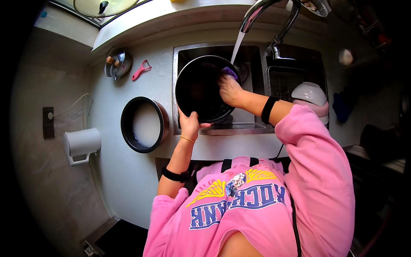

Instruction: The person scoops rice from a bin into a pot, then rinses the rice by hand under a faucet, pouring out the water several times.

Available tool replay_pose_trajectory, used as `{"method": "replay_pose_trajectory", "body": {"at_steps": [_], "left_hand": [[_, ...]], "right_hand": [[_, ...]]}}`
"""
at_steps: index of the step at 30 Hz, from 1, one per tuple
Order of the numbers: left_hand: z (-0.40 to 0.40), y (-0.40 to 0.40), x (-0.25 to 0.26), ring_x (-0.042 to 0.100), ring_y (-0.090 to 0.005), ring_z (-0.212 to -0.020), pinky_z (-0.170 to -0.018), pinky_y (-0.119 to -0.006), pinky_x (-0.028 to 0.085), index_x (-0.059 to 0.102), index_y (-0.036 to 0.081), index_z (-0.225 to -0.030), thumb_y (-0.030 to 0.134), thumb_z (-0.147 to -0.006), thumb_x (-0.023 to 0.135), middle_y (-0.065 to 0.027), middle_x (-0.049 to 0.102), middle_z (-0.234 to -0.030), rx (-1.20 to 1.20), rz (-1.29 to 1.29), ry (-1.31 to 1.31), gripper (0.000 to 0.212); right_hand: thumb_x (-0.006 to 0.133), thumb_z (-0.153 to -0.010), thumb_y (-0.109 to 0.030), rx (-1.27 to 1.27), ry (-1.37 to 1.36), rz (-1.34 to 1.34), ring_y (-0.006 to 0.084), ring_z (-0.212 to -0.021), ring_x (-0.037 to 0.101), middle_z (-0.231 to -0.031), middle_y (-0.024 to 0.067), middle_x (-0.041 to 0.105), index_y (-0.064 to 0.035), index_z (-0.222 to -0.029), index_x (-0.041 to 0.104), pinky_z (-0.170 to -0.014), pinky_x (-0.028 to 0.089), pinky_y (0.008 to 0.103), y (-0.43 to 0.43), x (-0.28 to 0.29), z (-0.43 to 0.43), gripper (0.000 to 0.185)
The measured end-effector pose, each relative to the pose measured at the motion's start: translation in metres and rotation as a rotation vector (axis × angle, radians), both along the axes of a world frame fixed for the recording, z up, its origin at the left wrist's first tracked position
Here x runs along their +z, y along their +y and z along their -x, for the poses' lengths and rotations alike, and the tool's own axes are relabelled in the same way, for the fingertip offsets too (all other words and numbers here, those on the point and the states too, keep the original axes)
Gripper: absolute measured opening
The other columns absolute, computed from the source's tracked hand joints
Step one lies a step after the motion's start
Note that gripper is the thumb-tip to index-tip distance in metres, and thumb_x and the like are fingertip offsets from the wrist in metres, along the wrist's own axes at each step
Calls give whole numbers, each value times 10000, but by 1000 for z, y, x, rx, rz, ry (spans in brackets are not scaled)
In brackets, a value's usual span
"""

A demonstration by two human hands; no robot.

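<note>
A large dark round pot (pixel 199 86) is tilted over the steel sink (pixel 221 131), its opening towards me. My left hand (pixel 190 124) grips its near left rim, thumb towards the inside. Inside the pot, at its right wall, my right hand (pixel 230 90) presses a purple scrubbing cloth (pixel 230 73); the fingertips are partly hidden in shadow. Water (pixel 237 47) runs from the chrome faucet (pixel 253 14) and falls at the pot's upper right edge. Left of the sink, a dark-rimmed inner pot (pixel 165 120) holds cloudy whitish liquid (pixel 146 125).
A pink peeler (pixel 140 71) and a steel pot with wooden knobs (pixel 119 64) lie at the back left. A white electric kettle (pixel 83 142) stands by the left wall socket (pixel 48 122). Stacked bowls (pixel 309 93) sit right of the basin, near my right forearm. A glass lid (pixel 106 7) rests on the sill.
</note>
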State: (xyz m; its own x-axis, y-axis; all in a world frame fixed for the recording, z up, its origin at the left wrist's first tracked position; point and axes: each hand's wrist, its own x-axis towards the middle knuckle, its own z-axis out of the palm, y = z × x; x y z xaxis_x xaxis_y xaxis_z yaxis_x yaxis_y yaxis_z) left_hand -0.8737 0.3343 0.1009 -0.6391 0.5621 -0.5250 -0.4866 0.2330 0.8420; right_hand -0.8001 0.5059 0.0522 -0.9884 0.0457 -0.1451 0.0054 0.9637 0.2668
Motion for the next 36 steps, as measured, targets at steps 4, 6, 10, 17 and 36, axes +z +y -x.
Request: {"method": "replay_pose_trajectory", "body": {"at_steps": [4,6,10,17,36], "left_hand": [[5,5,-1,585,-325,-775,-434,-333,557,24,221,-1355,-67,-711,309,-192,349,-1233,-19,-48,87,760],[1,15,-2,584,-314,-775,-438,-328,555,-3,249,-1361,-71,-717,320,-192,327,-1260,-45,-49,90,789],[-6,16,-16,588,-308,-769,-426,-332,551,50,259,-1353,-65,-748,333,-193,371,-1219,-19,-55,108,742],[16,14,-7,595,-305,-685,-378,-314,532,189,133,-1300,-67,-690,324,-186,448,-1108,-103,99,-1,656],[-23,16,-15,611,-316,-551,-336,-254,466,314,18,-1150,1,-734,381,-180,562,-832,-134,27,-238,421]], "right_hand": [[505,-720,-216,-152,-322,318,260,-1087,449,-1134,107,533,-90,-942,650,-929,304,393,-20,30,5,293],[480,-741,-192,-314,-404,654,273,-1100,463,-1151,130,528,-76,-1013,620,-916,342,376,-34,19,7,327],[446,-751,-101,-711,-87,1737,267,-1015,523,-1097,171,551,-55,-1160,515,-865,393,313,-58,29,24,417],[497,-704,-145,-180,-508,650,256,-907,590,-909,110,639,-77,-938,642,-745,442,360,-25,38,-11,284],[445,-704,-52,-335,-49,1396,332,-1033,507,-1078,219,543,2,-1091,523,-881,395,348,-23,4,28,398]]}}
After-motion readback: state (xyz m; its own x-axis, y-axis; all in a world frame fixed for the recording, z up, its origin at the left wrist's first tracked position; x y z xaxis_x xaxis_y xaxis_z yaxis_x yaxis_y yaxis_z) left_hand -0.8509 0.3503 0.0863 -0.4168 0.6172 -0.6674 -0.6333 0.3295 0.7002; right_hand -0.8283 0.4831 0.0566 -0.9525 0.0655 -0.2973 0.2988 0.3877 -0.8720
